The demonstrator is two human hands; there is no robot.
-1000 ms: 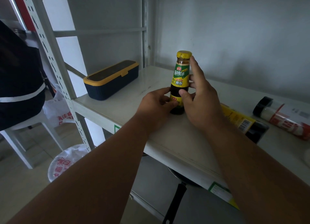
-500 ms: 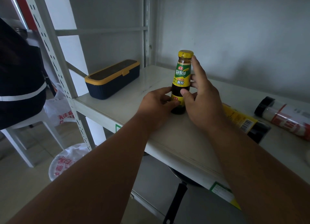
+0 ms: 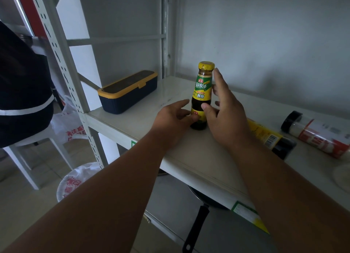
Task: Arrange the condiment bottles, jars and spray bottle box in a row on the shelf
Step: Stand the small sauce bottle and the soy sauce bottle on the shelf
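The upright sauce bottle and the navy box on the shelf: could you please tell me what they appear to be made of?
Sauce bottle: likely clear glass, since the dark liquid shows through; glossy paper or film label, yellow cap probably plastic. Navy box: looks like matte moulded plastic, with yellow rim and clasp.

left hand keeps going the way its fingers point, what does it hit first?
Most likely the lower body of the upright sauce bottle. The left hand has its fingers aimed right at it, fingertips about touching its base; depth is hard to judge.
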